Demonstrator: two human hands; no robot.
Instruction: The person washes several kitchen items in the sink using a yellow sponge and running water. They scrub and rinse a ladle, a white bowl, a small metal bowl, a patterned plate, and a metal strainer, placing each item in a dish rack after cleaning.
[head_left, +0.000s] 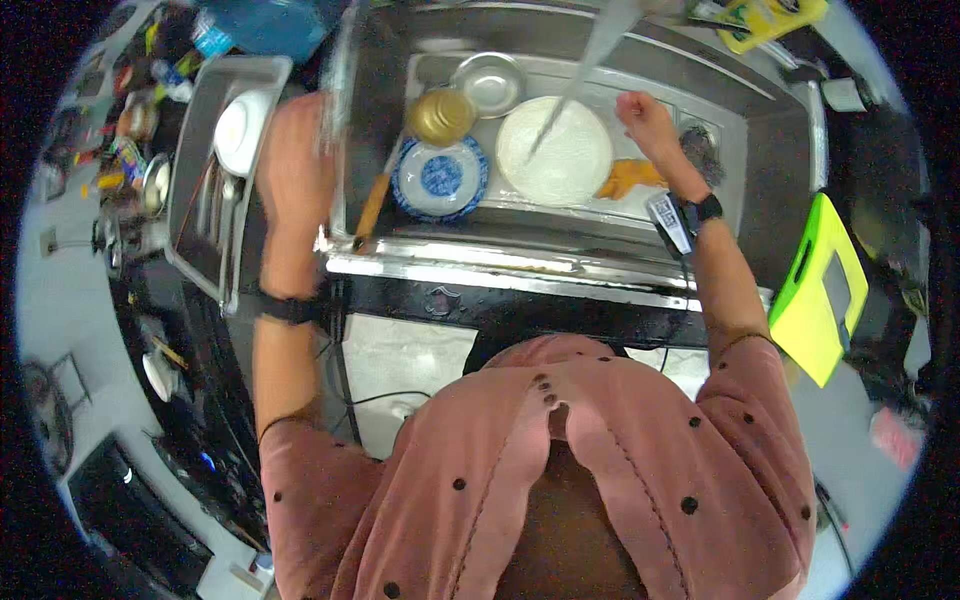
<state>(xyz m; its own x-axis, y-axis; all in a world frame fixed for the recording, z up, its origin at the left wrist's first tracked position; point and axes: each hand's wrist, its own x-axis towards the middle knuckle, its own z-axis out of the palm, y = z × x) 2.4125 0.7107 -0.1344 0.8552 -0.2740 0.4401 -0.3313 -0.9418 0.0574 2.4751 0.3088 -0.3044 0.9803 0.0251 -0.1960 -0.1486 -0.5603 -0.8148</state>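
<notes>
Blurred, my left hand (296, 157) is over the sink's left rim, beside a metal tray (202, 259); whether it holds anything is unclear. My right hand (646, 124) hovers over the right part of the steel sink (525, 229), fingers curled, with nothing visible in them. Just left of it, a stream of water (574, 90) falls onto a round white dish (555, 169). An orange cloth (630, 178) lies below the right hand. Further left sit a blue-patterned white dish (440, 176), a gold-coloured round vessel (442, 118) and a steel bowl (491, 86).
A wooden handle (373, 206) leans at the sink's left wall. The tray holds a white bowl (244, 133) and long utensils (229, 217). A dark drain (701, 150) lies right. Beyond the sink's right rim stands a bright yellow-green board (817, 300).
</notes>
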